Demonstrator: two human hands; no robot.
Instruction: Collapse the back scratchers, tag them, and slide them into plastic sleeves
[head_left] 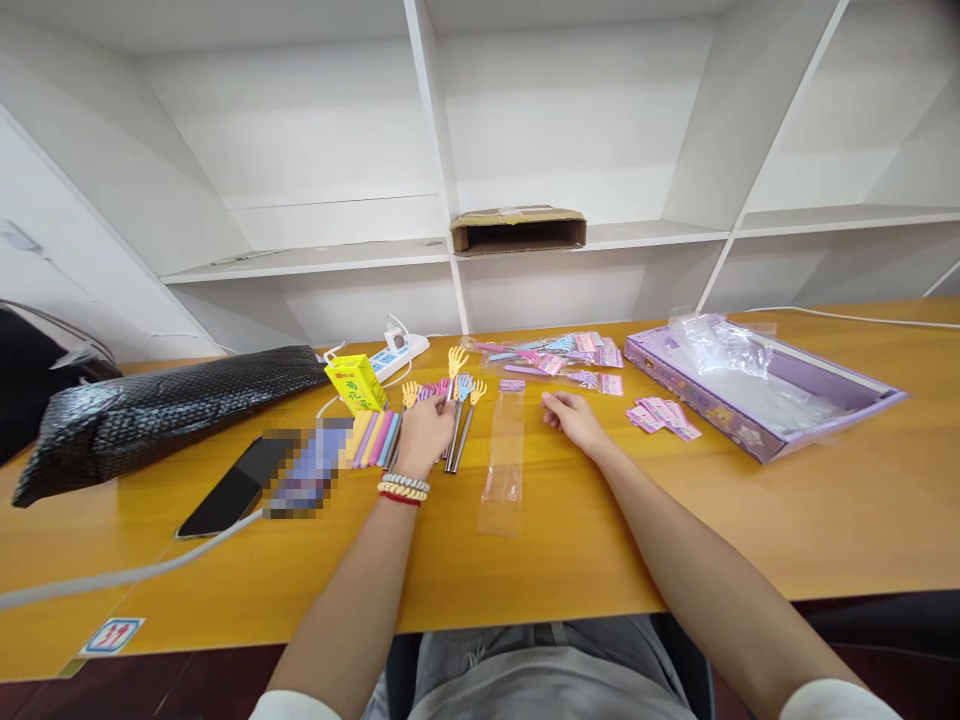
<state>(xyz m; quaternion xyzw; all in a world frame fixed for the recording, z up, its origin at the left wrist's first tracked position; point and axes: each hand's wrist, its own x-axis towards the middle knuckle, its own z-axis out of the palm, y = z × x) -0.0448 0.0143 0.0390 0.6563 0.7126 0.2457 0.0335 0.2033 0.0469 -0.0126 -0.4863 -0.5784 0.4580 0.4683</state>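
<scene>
My left hand (426, 435) is closed round the thin metal rod of a back scratcher with a yellow hand-shaped head (457, 360), which stands above the others. Under and beside it lie several more back scratchers with yellow, pink and blue heads (465, 387) and metal rods. To their left is a row of pastel-coloured tubes (375, 440). A clear plastic sleeve (502, 450) with a pink-purple header card (512, 385) lies flat between my hands. My right hand (574, 418) rests right of the sleeve, fingers curled in, with nothing visible in them.
Bagged back scratchers (555, 352) lie at the back, near loose pink cards (664, 416). A purple tray box (765, 400) holding clear bags stands right. Left are a yellow carton (356, 383), a power strip (401, 357), a phone (232, 490) and a black wrapped package (180, 410).
</scene>
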